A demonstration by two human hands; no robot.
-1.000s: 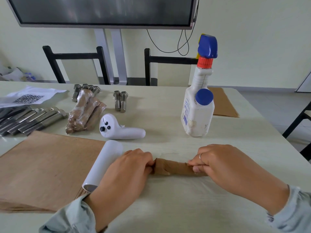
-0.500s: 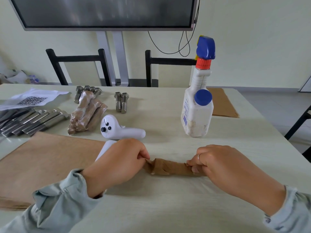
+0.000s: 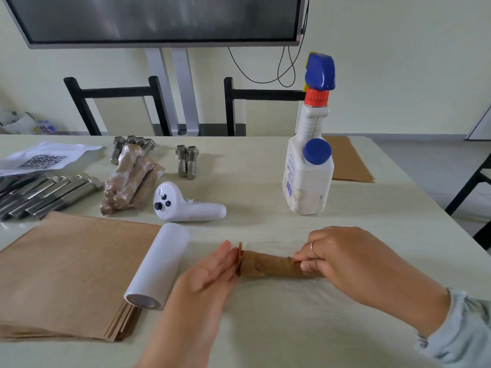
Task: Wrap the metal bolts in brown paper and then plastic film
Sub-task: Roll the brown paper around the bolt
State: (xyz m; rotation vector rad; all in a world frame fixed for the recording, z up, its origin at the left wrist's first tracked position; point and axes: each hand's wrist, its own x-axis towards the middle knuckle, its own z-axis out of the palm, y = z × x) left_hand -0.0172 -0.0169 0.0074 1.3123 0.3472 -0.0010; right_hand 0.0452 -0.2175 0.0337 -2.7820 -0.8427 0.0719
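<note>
I see the brown-paper-wrapped bolt roll (image 3: 276, 266) lying crosswise on the pale table (image 3: 265, 328) | left hand (image 3: 210, 272) flat, straight fingers together against its crumpled left end | right hand (image 3: 342, 258) pinching its right end | white film roll (image 3: 159, 264) just left, bare tabletop toward me.

- Bare table (image 3: 265, 328) toward 6 o'clock of the paper-wrapped bolt (image 3: 273, 266): open passage.
- Film roll (image 3: 159, 264) at 9 o'clock, lying on the brown paper stack (image 3: 69, 269).
- White controller (image 3: 186, 205) at 11 o'clock.
- Spray bottle (image 3: 308, 166) upright at 1 o'clock, blocking the far right.
</note>
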